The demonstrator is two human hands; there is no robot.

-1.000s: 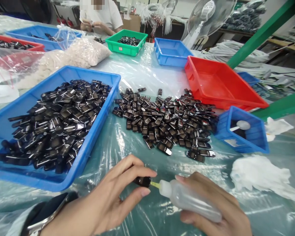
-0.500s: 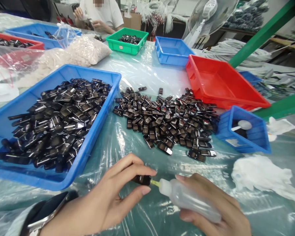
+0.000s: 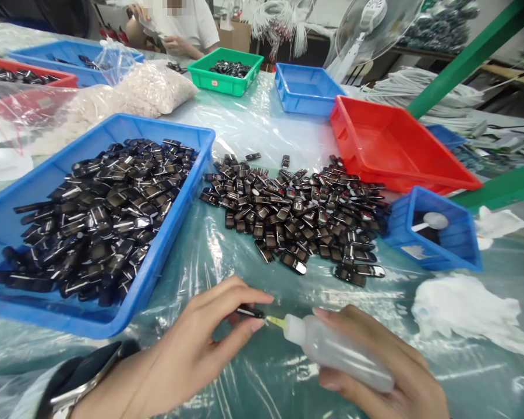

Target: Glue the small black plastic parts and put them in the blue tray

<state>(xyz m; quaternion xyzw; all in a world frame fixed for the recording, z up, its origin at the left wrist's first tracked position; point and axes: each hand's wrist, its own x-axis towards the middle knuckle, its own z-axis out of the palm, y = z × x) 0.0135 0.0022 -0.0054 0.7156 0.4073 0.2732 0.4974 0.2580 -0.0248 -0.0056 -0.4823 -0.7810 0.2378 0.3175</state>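
Observation:
Between the thumb and fingers of my left hand (image 3: pixel 218 326) is a small glossy black plastic piece (image 3: pixel 250 312), turned so that a narrow side faces me. My right hand (image 3: pixel 375 361) is wrapped round a translucent squeeze bottle (image 3: pixel 340 349), which lies tilted with its tip to the left. The bottle's thin yellowish nozzle (image 3: pixel 276 321) meets or nearly meets the right end of the piece; I cannot tell whether they touch. Beyond my hands, a pile of similar black pieces (image 3: pixel 292 215) is spread on the plastic-covered table (image 3: pixel 227 378).
To the left, a large blue tray (image 3: pixel 174 233) holds many black pieces. On the right are a red tray (image 3: pixel 384 145), a small blue bin (image 3: pixel 445 233) with a spoon and a crumpled white cloth (image 3: pixel 467 308). A green tray (image 3: pixel 222 84) and a seated person (image 3: pixel 183 26) are farther back.
The black piece has rotated in my left fingers, from its broad face to a narrow side. My left fingertips have shifted slightly; the bottle has barely moved.

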